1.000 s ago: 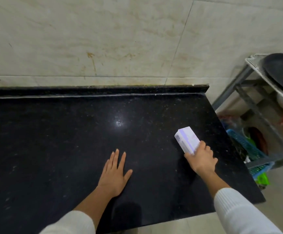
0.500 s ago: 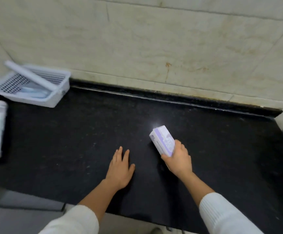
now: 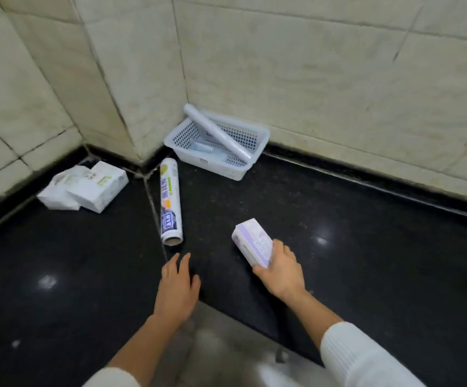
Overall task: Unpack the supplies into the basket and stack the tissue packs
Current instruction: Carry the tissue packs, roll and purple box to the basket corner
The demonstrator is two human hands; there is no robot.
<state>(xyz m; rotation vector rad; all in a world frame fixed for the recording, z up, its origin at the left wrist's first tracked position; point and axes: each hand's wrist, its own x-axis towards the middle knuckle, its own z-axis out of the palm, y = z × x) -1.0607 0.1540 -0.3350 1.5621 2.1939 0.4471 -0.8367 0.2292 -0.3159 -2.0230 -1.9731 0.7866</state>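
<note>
My right hand (image 3: 281, 270) grips a white and purple tissue pack (image 3: 251, 241) just above the black counter (image 3: 366, 247). My left hand (image 3: 177, 287) rests flat on the counter near its inner corner edge, fingers apart and holding nothing. A white perforated basket (image 3: 228, 169) stands against the back wall, with a pale roll (image 3: 215, 132) leaning across it and a small bluish item inside. A printed roll (image 3: 169, 202) lies on the counter just beyond my left hand. Two white tissue packs (image 3: 87, 188) lie in the far left corner, one partly over the other.
The counter is L-shaped and wraps around a tiled wall corner (image 3: 131, 107). Its inner edge drops to a pale floor (image 3: 226, 344) between my arms. Tiled walls close off the back and left.
The view has swung left, bringing the basket, printed roll and corner tissue packs into sight. My right hand has carried the purple pack leftward along the counter. The left hand stays flat.
</note>
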